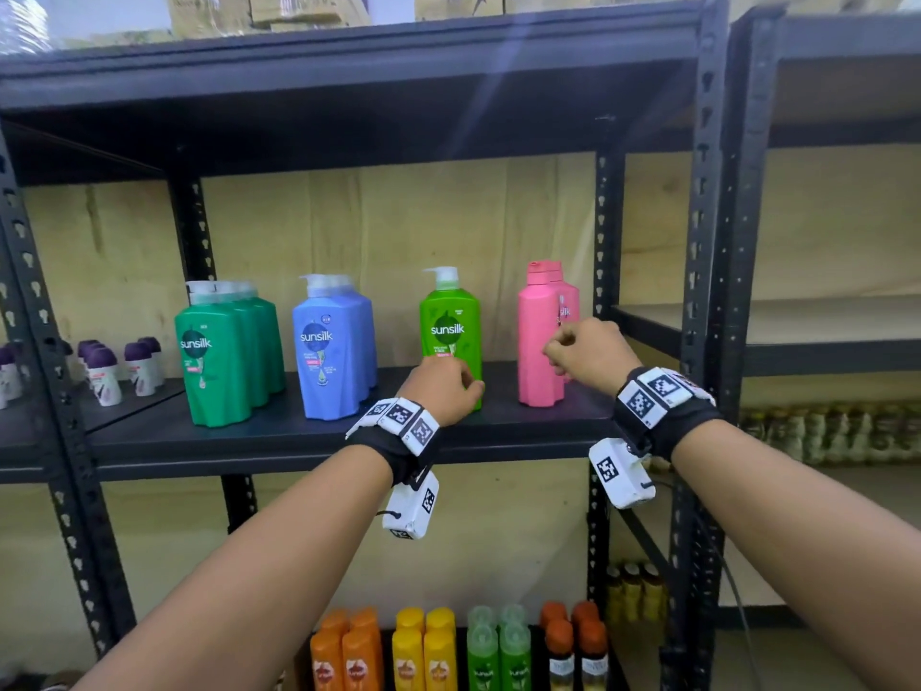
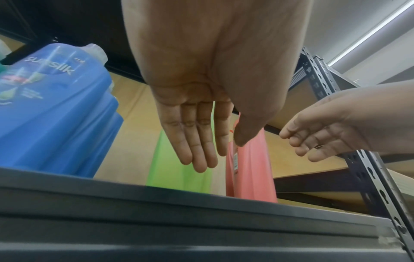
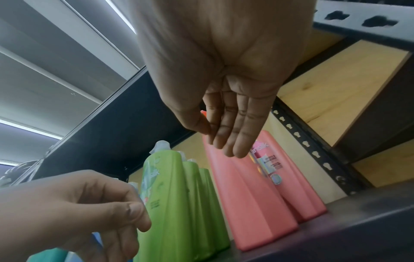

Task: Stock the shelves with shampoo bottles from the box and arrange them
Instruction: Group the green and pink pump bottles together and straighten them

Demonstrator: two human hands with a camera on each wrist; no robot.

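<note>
On the dark shelf board [image 1: 309, 441] stand rows of shampoo bottles: dark green [image 1: 224, 356], blue [image 1: 331, 351], light green [image 1: 451, 321] and pink [image 1: 538, 336]. My left hand [image 1: 443, 391] hovers just in front of the foot of the light green row [image 2: 177, 170]; in the left wrist view its fingers [image 2: 197, 141] are straight and hold nothing. My right hand [image 1: 583, 351] is up at the right side of the front pink bottle [image 3: 244, 203], fingers [image 3: 233, 134] loose and empty, touching or nearly touching it. No box is in view.
Small purple-capped bottles [image 1: 107, 371] stand on the rack to the left. Orange, yellow, green and brown bottles [image 1: 423, 650] fill the shelf below. A steel upright [image 1: 697, 241] stands just right of the pink row, with a neighbouring rack [image 1: 822, 356] beyond it.
</note>
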